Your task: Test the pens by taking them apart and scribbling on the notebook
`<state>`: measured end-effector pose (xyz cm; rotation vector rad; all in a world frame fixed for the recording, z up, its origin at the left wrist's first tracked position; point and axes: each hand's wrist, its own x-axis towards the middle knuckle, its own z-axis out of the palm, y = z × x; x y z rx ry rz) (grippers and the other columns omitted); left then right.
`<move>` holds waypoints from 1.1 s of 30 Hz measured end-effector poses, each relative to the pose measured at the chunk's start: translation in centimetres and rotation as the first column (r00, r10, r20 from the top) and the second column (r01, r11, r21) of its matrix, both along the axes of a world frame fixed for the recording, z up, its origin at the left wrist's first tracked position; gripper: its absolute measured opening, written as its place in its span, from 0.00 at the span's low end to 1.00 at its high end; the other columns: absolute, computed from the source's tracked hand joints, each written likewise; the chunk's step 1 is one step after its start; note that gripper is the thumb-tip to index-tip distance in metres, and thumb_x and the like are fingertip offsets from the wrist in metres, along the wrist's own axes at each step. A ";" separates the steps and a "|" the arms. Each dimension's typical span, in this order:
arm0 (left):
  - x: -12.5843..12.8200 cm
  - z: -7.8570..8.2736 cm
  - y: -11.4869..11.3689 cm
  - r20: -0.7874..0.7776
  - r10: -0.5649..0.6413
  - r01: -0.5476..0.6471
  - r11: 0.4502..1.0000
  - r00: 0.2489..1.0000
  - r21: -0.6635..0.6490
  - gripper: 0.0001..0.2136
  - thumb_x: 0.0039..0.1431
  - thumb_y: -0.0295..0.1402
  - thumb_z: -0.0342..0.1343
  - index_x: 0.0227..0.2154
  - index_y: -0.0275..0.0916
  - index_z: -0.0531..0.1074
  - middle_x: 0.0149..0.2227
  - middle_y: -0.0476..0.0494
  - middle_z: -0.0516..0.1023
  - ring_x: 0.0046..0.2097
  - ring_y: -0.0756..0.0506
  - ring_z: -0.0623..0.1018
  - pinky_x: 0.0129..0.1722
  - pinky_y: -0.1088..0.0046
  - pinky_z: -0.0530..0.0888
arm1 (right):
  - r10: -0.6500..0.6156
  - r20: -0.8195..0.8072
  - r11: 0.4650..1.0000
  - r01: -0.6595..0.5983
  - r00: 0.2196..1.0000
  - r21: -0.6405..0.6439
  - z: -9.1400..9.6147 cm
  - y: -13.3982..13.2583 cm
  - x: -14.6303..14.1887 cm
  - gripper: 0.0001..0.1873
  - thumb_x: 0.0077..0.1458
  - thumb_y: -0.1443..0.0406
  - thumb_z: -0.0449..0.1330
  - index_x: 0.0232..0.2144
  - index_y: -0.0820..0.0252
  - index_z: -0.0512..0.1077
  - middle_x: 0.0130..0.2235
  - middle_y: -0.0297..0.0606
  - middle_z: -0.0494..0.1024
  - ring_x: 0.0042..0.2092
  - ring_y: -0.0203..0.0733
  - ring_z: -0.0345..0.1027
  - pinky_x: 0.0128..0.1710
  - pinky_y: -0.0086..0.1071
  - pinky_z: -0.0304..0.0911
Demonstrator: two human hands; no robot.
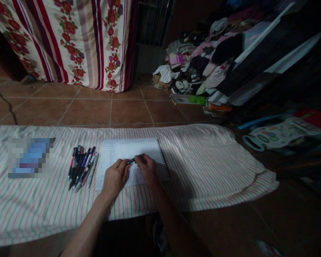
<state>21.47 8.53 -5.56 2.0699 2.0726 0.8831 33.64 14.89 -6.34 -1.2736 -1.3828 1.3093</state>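
Over an open spiral notebook (147, 144) with writing on its page, my two hands meet around a dark pen (131, 161). My left hand (117, 174) has its fingers closed on one end of the pen. The fingers of my right hand (146, 166) pinch the other end. Whether the pen's parts are joined or apart is too small to tell. The notebook's coil runs along its right edge. To its left lies a bunch of several pens (81, 166), dark, purple, red and pale green, side by side on the cloth.
A striped cloth (203, 160) covers the surface under the notebook. A blurred-out blue item (30, 158) lies at the left. Beyond are a tiled floor (93, 107), a floral curtain (91, 43) and a heap of clothes (203, 60). A colourful plastic panel (286, 132) stands at the right.
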 end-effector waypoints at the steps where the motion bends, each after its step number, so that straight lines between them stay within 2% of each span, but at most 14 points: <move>1: 0.1 -0.1 0.0 0.007 0.001 -0.001 1.000 1.000 0.002 0.13 0.60 0.34 0.42 0.41 0.39 0.71 0.31 0.43 0.74 0.29 0.48 0.74 0.27 0.76 0.68 | -0.012 0.000 1.000 0.012 1.000 0.010 -0.1 0.0 -0.1 0.16 0.45 0.54 0.57 0.18 0.61 0.67 0.18 0.30 0.65 0.22 0.32 0.57 0.23 0.26 0.54; 9: -0.1 0.1 0.2 0.163 -0.046 0.057 0.996 0.986 -0.061 0.13 0.59 0.35 0.43 0.36 0.39 0.73 0.31 0.41 0.77 0.31 0.45 0.76 0.30 0.73 0.69 | -0.023 0.019 0.998 0.022 1.000 0.056 0.0 -0.2 0.0 0.16 0.45 0.54 0.56 0.17 0.60 0.63 0.18 0.27 0.60 0.22 0.32 0.52 0.22 0.26 0.50; 14: 0.0 0.6 0.3 0.225 -0.034 0.072 0.984 0.974 -0.162 0.13 0.59 0.35 0.44 0.33 0.40 0.74 0.29 0.43 0.78 0.31 0.45 0.77 0.30 0.73 0.67 | -0.005 0.008 0.996 0.004 1.000 0.093 -0.3 -0.2 0.0 0.16 0.46 0.55 0.55 0.18 0.59 0.61 0.18 0.26 0.56 0.22 0.31 0.49 0.22 0.26 0.48; 17: 0.1 0.6 0.3 0.238 -0.015 0.060 0.982 0.971 -0.180 0.13 0.59 0.35 0.43 0.35 0.38 0.73 0.31 0.41 0.78 0.33 0.43 0.77 0.31 0.71 0.68 | -0.004 0.002 0.994 0.004 1.000 0.106 0.2 -0.3 -0.2 0.17 0.46 0.54 0.56 0.17 0.59 0.60 0.18 0.26 0.56 0.22 0.31 0.49 0.22 0.26 0.48; 20: -0.1 0.4 0.1 0.149 0.013 0.008 0.990 0.989 -0.143 0.14 0.60 0.34 0.41 0.38 0.35 0.71 0.34 0.38 0.77 0.35 0.42 0.77 0.32 0.71 0.68 | 0.026 -0.079 0.998 -0.022 0.997 0.052 0.8 -0.4 -0.3 0.19 0.47 0.51 0.54 0.18 0.60 0.62 0.18 0.28 0.59 0.22 0.32 0.53 0.23 0.27 0.51; 23: -0.3 0.2 -0.2 0.037 0.024 -0.019 0.992 0.999 -0.122 0.15 0.61 0.34 0.39 0.39 0.34 0.70 0.33 0.39 0.76 0.34 0.43 0.76 0.30 0.72 0.68 | 0.026 -0.127 1.000 -0.027 0.992 -0.004 1.1 -0.3 -0.1 0.22 0.50 0.48 0.51 0.20 0.61 0.66 0.18 0.30 0.61 0.22 0.32 0.54 0.22 0.27 0.51; 28: 0.0 0.2 -0.3 -0.127 0.017 -0.027 0.997 0.992 -0.077 0.15 0.61 0.34 0.39 0.41 0.35 0.69 0.32 0.43 0.75 0.29 0.46 0.75 0.25 0.73 0.66 | -0.014 0.025 0.999 0.013 1.000 0.042 0.6 0.6 0.7 0.22 0.47 0.49 0.54 0.17 0.60 0.63 0.17 0.30 0.62 0.20 0.32 0.54 0.21 0.27 0.50; 33: 0.2 0.5 -0.3 -0.232 -0.007 0.005 1.000 0.973 -0.006 0.16 0.62 0.32 0.40 0.47 0.37 0.68 0.30 0.45 0.74 0.29 0.47 0.73 0.26 0.73 0.66 | -0.036 0.159 0.998 0.026 0.987 0.063 0.4 1.1 1.3 0.24 0.47 0.47 0.50 0.14 0.59 0.60 0.14 0.28 0.57 0.19 0.32 0.51 0.20 0.27 0.48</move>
